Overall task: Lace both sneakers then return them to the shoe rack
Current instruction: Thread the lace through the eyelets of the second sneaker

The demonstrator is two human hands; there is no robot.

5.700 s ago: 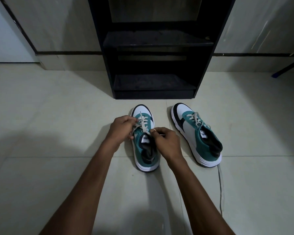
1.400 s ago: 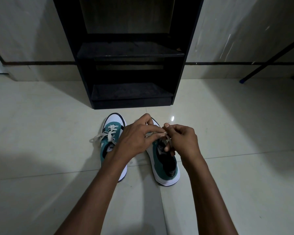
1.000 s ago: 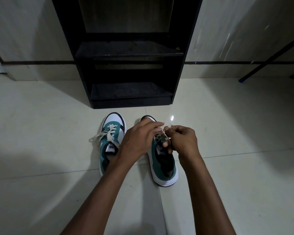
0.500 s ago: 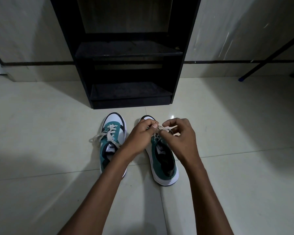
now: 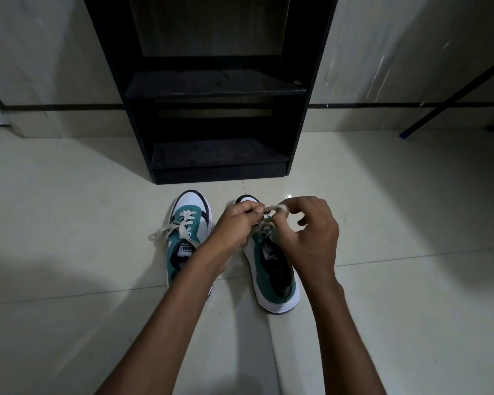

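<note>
Two teal, white and black sneakers stand side by side on the floor, toes toward the black shoe rack (image 5: 297, 115). The left sneaker (image 5: 186, 238) has a tied cream lace, its loop lying out to the left. Both my hands hover over the front of the right sneaker (image 5: 274, 269). My left hand (image 5: 236, 225) pinches its cream lace (image 5: 271, 208) near the toe. My right hand (image 5: 315, 232) holds the same lace, wrapped over a fingertip. The right sneaker's toe is mostly hidden by my hands.
The rack has two dark shelves, the lower shelf (image 5: 217, 153) close above the floor and bare. A dark rod with a blue tip (image 5: 404, 134) leans against the wall at the right. Pale floor tiles spread all around.
Earlier my hands worked on the left sneaker's lace; now they are on the right sneaker. In the last half second my right hand has lifted and spread a little, drawing the lace up.
</note>
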